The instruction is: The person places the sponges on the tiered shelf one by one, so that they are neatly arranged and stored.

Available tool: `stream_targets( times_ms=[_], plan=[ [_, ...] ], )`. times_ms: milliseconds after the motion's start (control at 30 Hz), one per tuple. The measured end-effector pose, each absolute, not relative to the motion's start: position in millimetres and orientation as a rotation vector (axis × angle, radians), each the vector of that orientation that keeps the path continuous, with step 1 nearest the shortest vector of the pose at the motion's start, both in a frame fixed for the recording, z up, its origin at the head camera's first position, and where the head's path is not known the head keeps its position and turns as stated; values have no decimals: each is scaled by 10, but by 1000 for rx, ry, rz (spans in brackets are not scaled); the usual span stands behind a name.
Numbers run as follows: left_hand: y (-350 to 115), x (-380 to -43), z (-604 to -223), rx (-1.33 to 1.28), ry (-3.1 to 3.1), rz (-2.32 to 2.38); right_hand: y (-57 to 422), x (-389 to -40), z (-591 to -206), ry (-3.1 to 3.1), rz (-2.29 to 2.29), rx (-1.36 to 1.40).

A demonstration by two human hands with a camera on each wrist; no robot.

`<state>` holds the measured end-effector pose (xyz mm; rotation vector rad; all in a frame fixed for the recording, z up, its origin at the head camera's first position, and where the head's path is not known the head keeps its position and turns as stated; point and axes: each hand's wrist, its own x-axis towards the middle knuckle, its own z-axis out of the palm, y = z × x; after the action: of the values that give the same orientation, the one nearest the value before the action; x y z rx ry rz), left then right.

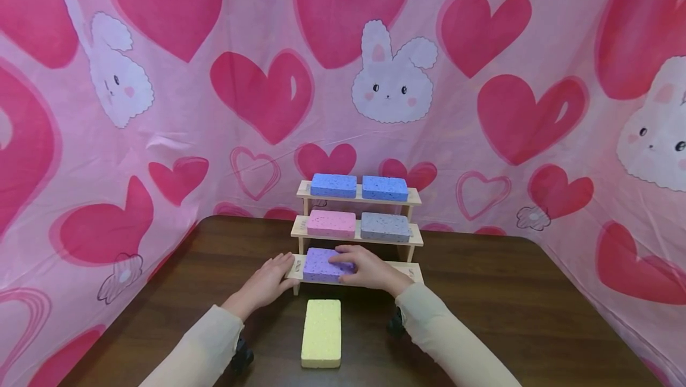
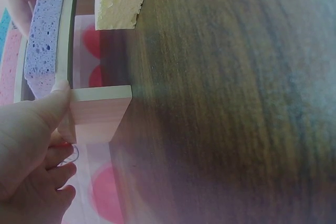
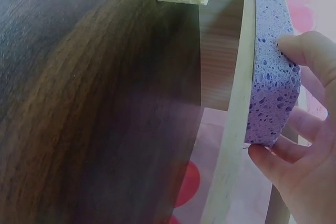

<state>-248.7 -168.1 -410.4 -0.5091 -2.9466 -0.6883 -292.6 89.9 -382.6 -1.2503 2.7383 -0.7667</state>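
A purple sponge (image 1: 317, 263) lies on the left part of the lowest step of a wooden three-tier stand (image 1: 396, 266). My right hand (image 1: 367, 268) grips the sponge at its right end, its thumb (image 3: 294, 48) and fingers spread around the block. At the left end of the same step, my left hand (image 1: 267, 283) holds the board, with the thumb (image 2: 58, 98) against its front edge and the fingers beside the end. In front of the stand, a yellow sponge (image 1: 321, 333) lies lengthwise on the table, touched by neither hand.
On the middle tier sit a pink sponge (image 1: 331, 223) and a grey sponge (image 1: 384, 226). Two blue sponges, one left (image 1: 333, 185) and one right (image 1: 384, 187), occupy the top tier. A dark wooden table (image 1: 498, 297) carries everything, with a pink heart-patterned curtain (image 1: 332, 107) behind.
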Motion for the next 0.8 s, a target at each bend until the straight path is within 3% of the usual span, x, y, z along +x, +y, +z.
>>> stream_targets(
  times_ms=[800],
  plan=[
    [-1687,-2507,-4137,-528,-2940,-662,869,-2954,-3847,2727,-801,-1164]
  ],
)
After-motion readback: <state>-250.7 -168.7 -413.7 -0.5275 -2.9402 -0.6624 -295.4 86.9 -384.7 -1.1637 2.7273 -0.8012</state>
